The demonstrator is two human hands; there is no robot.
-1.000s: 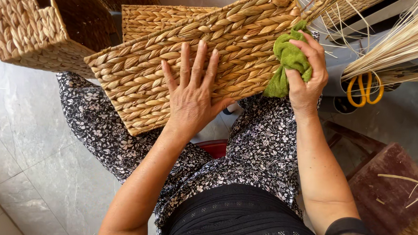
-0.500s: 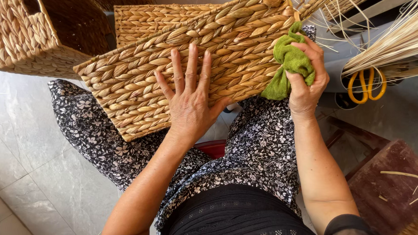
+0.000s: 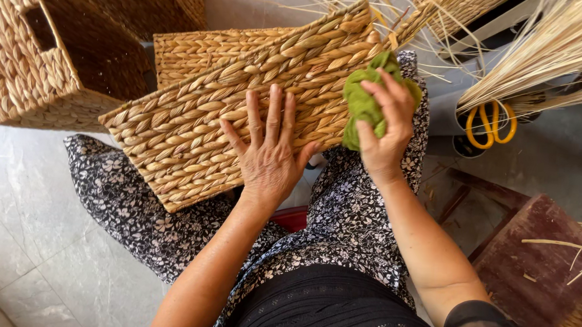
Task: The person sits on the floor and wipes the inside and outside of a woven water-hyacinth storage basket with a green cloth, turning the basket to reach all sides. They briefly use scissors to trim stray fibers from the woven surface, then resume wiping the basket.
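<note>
Since a moment ago the woven basket (image 3: 241, 110) has tilted a little leftward across the lap. The left hand (image 3: 269, 153) stays spread flat on its side, while the right hand (image 3: 385, 131) keeps a green cloth (image 3: 364, 101) bunched against its right end, so wiping appears underway. Pale floor tiles (image 3: 55, 258) lie below; orange-handled scissors (image 3: 492, 122) and reed bundles (image 3: 546, 56) sit far right.

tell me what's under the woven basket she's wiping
The woven basket rests across the person's lap, on a dark floral skirt. The left hand lies flat on it; the right hand presses a green cloth against it. The basket's underside is hidden.
</note>
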